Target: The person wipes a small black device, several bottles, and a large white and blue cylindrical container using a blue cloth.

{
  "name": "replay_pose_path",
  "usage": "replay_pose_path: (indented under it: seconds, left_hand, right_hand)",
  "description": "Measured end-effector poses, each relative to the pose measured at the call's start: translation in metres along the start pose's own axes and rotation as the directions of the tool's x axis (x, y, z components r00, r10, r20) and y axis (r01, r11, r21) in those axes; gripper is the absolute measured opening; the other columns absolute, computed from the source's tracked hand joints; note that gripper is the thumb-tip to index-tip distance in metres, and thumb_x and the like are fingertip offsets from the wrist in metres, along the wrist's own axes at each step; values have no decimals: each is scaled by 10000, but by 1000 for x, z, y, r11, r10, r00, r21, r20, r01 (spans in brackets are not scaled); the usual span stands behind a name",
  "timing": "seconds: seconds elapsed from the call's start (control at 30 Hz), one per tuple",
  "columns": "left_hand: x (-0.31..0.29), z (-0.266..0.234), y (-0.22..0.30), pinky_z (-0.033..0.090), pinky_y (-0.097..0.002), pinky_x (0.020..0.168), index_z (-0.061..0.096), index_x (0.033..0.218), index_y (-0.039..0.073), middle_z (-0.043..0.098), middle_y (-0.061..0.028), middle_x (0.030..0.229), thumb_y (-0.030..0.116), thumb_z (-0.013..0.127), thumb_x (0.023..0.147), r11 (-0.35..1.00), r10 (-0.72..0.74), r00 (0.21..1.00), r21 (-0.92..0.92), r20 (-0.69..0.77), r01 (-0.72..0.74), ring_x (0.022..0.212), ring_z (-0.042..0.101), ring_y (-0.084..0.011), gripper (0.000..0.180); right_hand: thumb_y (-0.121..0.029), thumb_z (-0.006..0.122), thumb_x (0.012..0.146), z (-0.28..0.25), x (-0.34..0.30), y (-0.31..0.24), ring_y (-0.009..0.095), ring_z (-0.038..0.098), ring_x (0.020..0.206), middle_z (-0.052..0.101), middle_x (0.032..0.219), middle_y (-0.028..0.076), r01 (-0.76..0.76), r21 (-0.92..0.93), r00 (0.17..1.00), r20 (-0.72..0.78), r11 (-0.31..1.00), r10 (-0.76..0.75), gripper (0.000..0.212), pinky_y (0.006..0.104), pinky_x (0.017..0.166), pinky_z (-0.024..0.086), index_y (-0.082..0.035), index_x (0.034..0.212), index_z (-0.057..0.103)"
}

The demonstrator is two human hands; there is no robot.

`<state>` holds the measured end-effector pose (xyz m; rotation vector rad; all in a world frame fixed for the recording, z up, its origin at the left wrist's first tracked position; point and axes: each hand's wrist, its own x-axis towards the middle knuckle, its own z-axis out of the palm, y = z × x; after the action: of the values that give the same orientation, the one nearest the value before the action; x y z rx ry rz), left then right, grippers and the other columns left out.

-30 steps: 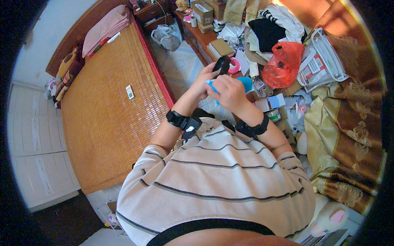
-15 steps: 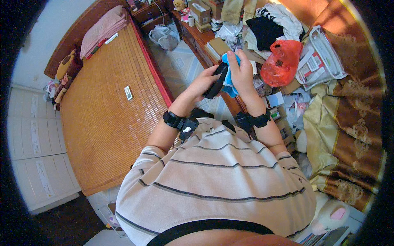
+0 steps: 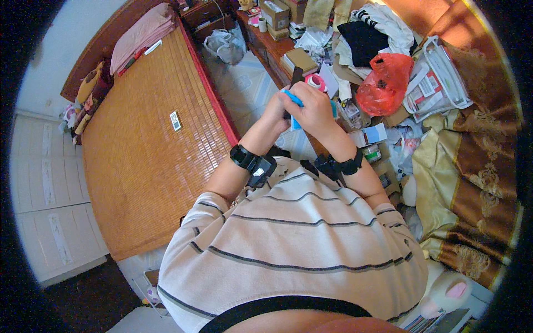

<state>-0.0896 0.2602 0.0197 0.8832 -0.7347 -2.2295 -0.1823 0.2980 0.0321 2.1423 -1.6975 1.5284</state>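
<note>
Above tiled floor [image 3: 244, 83], between bed [image 3: 139, 172] and cluttered counter [image 3: 269, 51]: left hand [image 3: 274, 114] grips black elongated object [image 3: 297, 76], apparently to steady it. Right hand [image 3: 314, 109] overlaps, fingers closed on bunched blue cloth [image 3: 296, 123], seemingly keeping it against object. 2 hands hide exact fingertip placement. Pink roll [image 3: 315, 82] just beyond knuckles.

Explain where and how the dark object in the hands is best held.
Probably around its near part, from the left, where the left hand is: the dark object shows a narrow far end jutting past both hands, and the right hand with the blue cloth crowds the other side.
</note>
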Motion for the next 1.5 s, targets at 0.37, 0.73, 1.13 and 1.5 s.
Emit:
replay_pose_path:
  seconds: [0.37,0.73,1.13,1.5]
  left_hand:
    - [63,-49,-32,445,-310,602,491,841,65,531,-55,763,253,415,863,661,-42,762,-554,647,506,690,521,-204,205]
    - [37,-20,-19,454,-305,639,495,822,50,530,-68,751,201,438,843,736,-129,847,-523,515,430,706,520,-208,163]
    - [10,18,5,465,-304,611,522,845,38,553,-71,759,206,452,845,995,-14,992,-94,124,26,672,536,-197,182]
    - [-14,38,37,471,-296,592,494,892,4,549,-85,753,201,465,842,984,180,983,17,-31,-180,649,536,-191,205]
  right_hand:
    - [-210,618,659,2,-12,8,172,515,616,487,673,12,482,-160,876,109,862,-469,137,289,493,440,-124,678,513]
    - [-142,586,630,-13,-20,20,163,521,619,477,663,12,561,-109,826,143,821,-545,99,282,486,445,-124,696,515]
    - [-154,561,624,-10,2,5,183,525,655,501,710,25,475,-261,880,129,841,-457,137,285,533,455,-108,750,530]
    - [-133,710,574,-20,12,13,167,519,522,485,591,6,582,-125,811,158,804,-563,194,269,470,439,-83,677,555]
